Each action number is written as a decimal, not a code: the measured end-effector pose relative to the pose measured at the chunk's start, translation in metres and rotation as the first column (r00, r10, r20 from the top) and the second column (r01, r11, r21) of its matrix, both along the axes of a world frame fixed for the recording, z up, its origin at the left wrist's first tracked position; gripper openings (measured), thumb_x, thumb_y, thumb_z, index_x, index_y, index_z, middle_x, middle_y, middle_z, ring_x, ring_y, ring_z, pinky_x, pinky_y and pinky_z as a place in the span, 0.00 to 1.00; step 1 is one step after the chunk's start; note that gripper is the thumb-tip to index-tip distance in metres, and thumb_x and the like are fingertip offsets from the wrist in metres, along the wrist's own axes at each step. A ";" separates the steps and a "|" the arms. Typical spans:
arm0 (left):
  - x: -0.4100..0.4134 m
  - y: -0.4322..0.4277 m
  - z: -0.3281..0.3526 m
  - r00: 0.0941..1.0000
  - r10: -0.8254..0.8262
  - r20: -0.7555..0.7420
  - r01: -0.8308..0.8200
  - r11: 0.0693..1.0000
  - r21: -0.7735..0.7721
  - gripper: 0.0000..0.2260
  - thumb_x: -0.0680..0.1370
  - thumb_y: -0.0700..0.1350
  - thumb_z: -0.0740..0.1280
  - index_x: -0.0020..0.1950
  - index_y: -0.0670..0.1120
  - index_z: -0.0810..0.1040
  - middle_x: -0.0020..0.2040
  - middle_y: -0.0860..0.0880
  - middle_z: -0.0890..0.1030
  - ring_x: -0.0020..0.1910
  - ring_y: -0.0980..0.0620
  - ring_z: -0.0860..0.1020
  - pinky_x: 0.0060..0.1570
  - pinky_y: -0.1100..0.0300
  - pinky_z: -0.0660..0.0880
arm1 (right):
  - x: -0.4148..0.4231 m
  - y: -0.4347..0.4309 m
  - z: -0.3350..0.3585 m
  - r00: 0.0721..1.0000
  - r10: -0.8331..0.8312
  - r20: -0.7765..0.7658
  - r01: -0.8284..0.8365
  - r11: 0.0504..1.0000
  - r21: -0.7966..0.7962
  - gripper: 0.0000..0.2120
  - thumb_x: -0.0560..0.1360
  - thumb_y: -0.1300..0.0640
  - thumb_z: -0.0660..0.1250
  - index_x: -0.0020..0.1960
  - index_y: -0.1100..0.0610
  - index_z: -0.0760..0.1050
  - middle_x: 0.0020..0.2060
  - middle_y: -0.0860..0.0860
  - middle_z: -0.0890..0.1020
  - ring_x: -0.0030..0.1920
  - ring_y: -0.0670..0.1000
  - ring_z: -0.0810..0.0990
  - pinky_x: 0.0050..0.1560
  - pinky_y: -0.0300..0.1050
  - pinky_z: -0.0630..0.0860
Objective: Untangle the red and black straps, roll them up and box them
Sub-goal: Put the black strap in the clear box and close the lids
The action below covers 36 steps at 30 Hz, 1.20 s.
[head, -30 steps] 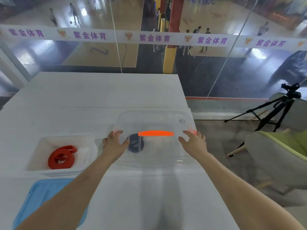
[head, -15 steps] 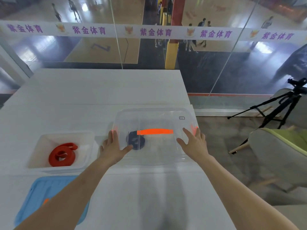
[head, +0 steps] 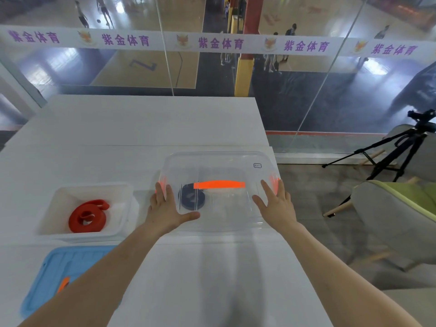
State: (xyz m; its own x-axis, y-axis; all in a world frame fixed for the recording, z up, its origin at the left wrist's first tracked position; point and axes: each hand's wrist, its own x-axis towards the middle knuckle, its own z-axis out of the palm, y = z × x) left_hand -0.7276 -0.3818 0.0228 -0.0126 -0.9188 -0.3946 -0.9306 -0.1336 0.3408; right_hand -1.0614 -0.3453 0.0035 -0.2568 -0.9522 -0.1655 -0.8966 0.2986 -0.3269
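Under clear lid [head: 219, 166], black strap [head: 192, 200] between flat hands.

The black strap [head: 192, 199] shows only dimly through the clear lid [head: 219, 171], its far side crossed by the orange handle [head: 219, 185]. The left hand [head: 165, 208] covers the lid's near left corner. In the lower left of the frame, the left forearm hides part of the blue lid [head: 59, 263] and most of its orange handle [head: 63, 283]. The small label [head: 257, 165] on the clear lid is too small to read. Both forearms are cut off by the bottom edge.
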 end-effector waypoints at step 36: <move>0.205 0.150 -0.012 0.979 0.050 -0.197 -0.104 0.957 -0.270 0.28 0.83 0.58 0.62 0.82 0.51 0.62 0.82 0.47 0.61 0.81 0.45 0.60 0.76 0.45 0.62 | 0.305 0.105 0.009 0.930 0.367 0.001 -0.344 0.873 -0.345 0.17 0.81 0.54 0.67 0.70 0.50 0.75 0.75 0.56 0.73 0.73 0.60 0.71 0.70 0.57 0.74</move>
State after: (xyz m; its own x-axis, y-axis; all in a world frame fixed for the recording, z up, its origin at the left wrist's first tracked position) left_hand -0.5222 -0.2316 0.0104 0.0137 -0.9925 -0.1214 -0.8376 -0.0777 0.5407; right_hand -0.7564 -0.2405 0.0127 0.1095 -0.9788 0.1729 -0.8952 -0.1727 -0.4108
